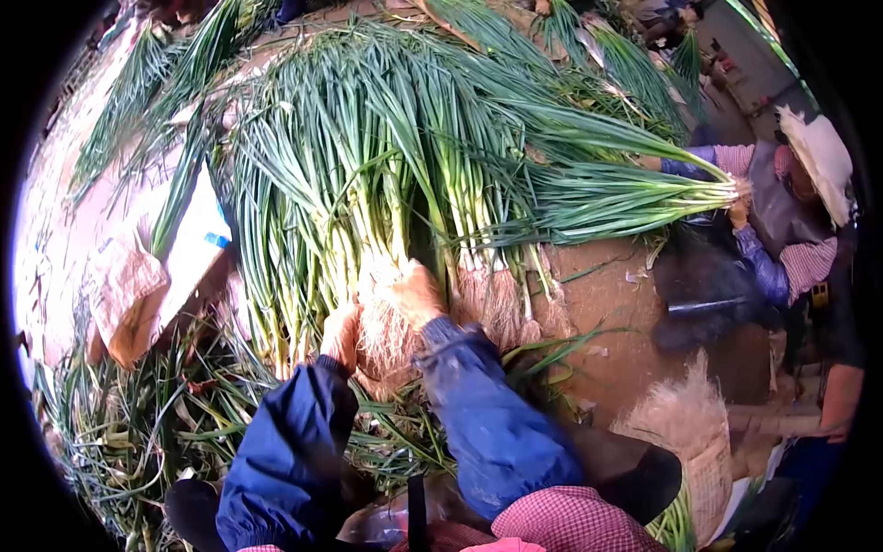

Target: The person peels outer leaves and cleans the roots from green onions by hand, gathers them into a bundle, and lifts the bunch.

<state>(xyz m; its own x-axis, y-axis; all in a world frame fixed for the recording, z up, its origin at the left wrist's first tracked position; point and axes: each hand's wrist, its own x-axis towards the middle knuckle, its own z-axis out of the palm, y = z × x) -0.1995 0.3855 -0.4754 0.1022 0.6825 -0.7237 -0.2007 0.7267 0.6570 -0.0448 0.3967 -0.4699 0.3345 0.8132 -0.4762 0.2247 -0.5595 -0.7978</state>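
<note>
A bunch of green onions (377, 216) lies in front of me, its pale hairy roots (384, 333) toward my body and its long green leaves pointing away. My right hand (417, 294) is closed on the right side of the white stalks, just above the roots. On the other side, my left hand (340, 331) grips the bunch lower down, close to the roots; its fingertips are partly hidden. More green onions (476, 221) lie against the bunch on the right, with their roots (489, 302) beside my right hand, and others (267, 276) lie on the left.
At the right, a co-worker's hand (739, 204) holds another bunch of green onions (635, 198) by the roots. Loose leaf trimmings (166, 414) are heaped at the lower left. A woven sack (685, 423) stands at the lower right, and a pale sack (129, 294) lies at the left.
</note>
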